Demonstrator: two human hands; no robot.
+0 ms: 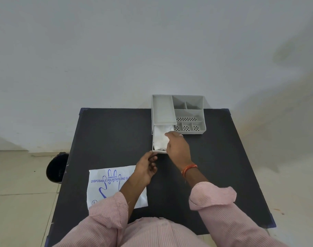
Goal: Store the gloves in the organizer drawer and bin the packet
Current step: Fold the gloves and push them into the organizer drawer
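A grey organizer [187, 111] stands at the far middle of the black table [105, 136]. Its drawer [154, 139] is pulled out toward me and holds white folded gloves [160, 138]. My right hand [177, 148] rests over the drawer's right side, fingers on the gloves. My left hand [146, 167] sits at the drawer's near left corner, thumb and fingers touching its front edge. The white glove packet [105, 184], printed with a blue hand outline, lies flat at the near left, partly under my left forearm.
A black bin [56, 168] stands on the tiled floor just left of the table. The organizer's open compartments [187, 104] hold nothing visible. A pale wall rises behind the table.
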